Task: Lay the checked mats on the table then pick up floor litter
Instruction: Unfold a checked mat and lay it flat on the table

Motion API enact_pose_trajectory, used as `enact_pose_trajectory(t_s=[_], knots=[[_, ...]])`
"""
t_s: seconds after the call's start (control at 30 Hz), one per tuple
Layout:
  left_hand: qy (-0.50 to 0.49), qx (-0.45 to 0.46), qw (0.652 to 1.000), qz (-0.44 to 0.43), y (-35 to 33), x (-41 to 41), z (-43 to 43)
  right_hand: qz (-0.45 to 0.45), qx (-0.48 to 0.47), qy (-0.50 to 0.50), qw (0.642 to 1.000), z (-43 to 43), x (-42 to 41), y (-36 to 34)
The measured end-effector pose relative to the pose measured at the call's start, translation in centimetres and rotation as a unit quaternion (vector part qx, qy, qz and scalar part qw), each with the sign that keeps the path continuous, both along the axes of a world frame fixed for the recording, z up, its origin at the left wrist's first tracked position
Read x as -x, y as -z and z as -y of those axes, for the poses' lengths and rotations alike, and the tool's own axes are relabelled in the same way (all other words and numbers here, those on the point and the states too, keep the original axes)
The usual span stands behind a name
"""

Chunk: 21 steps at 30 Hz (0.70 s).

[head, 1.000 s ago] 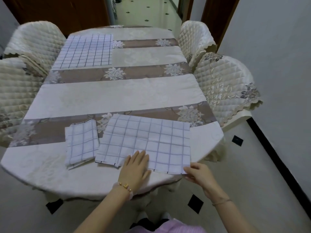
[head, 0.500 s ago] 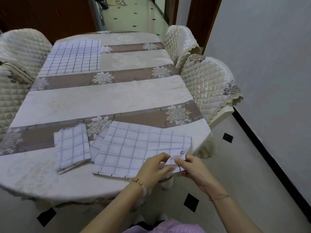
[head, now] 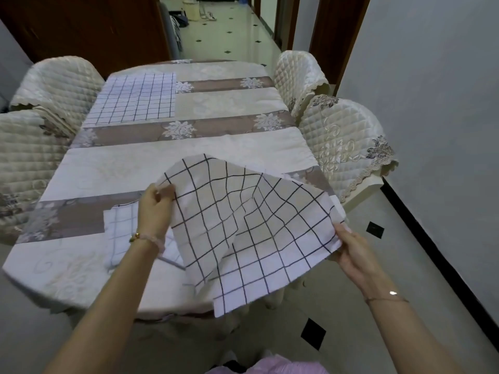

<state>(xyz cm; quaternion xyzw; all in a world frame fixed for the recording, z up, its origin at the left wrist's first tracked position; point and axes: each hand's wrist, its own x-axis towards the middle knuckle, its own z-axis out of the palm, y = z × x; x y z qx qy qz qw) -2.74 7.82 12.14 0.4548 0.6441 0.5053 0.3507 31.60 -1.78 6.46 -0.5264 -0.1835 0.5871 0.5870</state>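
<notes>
— Holding up a white cloth mat with a dark checked grid, lifted clear of the long table under its cream and taupe flowered cloth?

— Yes. Pinched at its far left corner by the left hand, fingers curled tight on the edge; gripped at its right edge by the right hand, thumb on top, fingers folded beneath. Sagging and creased in the middle, lower corner drooping past the near table edge.

— Anything under it?

— A second white checked mat, folded smaller, lying flat near the front left, partly hidden behind the left wrist. A third white checked mat, spread open, flat at the far left end.

— Surroundings?

— Cream quilted chair covers along both sides. Pale floor tiles with black diamond insets below.
</notes>
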Motion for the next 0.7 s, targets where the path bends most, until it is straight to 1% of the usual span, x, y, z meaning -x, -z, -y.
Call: enact_pose_trajectory(t_s=[0.13, 0.23, 0.3, 0.4, 0.47, 0.53, 0.57, 0.63, 0.7], knots=[[-0.001, -0.008, 1.000, 0.000, -2.0, 2.6, -1.9, 0.022, -0.027, 0.000, 0.999, -2.3, -0.9, -1.8], [0.013, 0.005, 1.000, -0.001, -2.6, 3.6, -2.5, 0.070, -0.025, -0.003, 0.997, -3.5, -1.5, -2.7], [0.035, 0.019, 0.999, -0.012, -2.6, 4.1, -2.6, 0.106, -0.020, 0.013, 0.994, -3.6, -2.0, -3.1], [0.057, 0.042, 0.997, -0.014, -1.8, 4.0, -2.4, 0.092, 0.003, 0.017, 0.996, -2.9, -3.3, -3.3], [0.064, 0.047, 0.997, -0.015, -1.0, 3.2, -2.1, 0.045, 0.013, 0.013, 0.999, -1.6, -4.0, -2.9], [0.077, 0.049, 0.996, -0.020, -0.1, 2.1, -1.9, 0.001, 0.045, -0.003, 0.999, 0.6, -3.9, -1.8], [0.089, 0.051, 0.994, -0.022, 0.3, 1.5, -1.8, 0.000, 0.058, -0.013, 0.998, 1.8, -3.4, -1.1], [0.113, 0.060, 0.991, -0.032, 1.1, 0.1, -1.6, 0.033, 0.096, -0.023, 0.995, 4.6, -2.5, 0.7], [0.138, 0.069, 0.987, -0.051, 2.0, -1.2, -1.7, 0.069, 0.130, 0.008, 0.989, 7.4, -1.9, 2.4]])
